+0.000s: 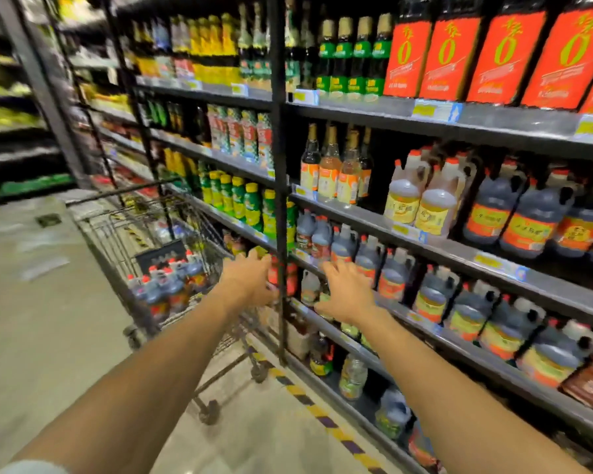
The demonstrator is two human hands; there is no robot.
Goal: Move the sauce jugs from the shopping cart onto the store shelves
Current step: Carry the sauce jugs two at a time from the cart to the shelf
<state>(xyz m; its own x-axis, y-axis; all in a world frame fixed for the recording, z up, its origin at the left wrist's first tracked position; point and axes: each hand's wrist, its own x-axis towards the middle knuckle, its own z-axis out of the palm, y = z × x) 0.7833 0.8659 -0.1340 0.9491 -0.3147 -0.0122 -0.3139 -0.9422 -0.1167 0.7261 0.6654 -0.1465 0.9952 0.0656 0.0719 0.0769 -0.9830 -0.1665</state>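
Observation:
Several dark sauce jugs [170, 289] with red caps and orange labels stand in the wire shopping cart [117, 241] at the left. More such jugs [435, 295] fill the lower store shelf [493, 364] on the right. My left hand [250, 278] reaches forward with fingers spread, between the cart and the shelving, holding nothing. My right hand [348, 292] stretches toward the shelf edge with straight fingers, just in front of a jug [367, 265], and is empty. The picture is blurred by motion.
A black upright post [280, 186] of the shelving stands between my two hands. Upper shelves hold bottles, yellow oil jugs [421, 200] and tall red-labelled jugs [476, 49]. A yellow-and-black striped line [322, 419] runs along the floor by the shelf base. The aisle floor lies to the left.

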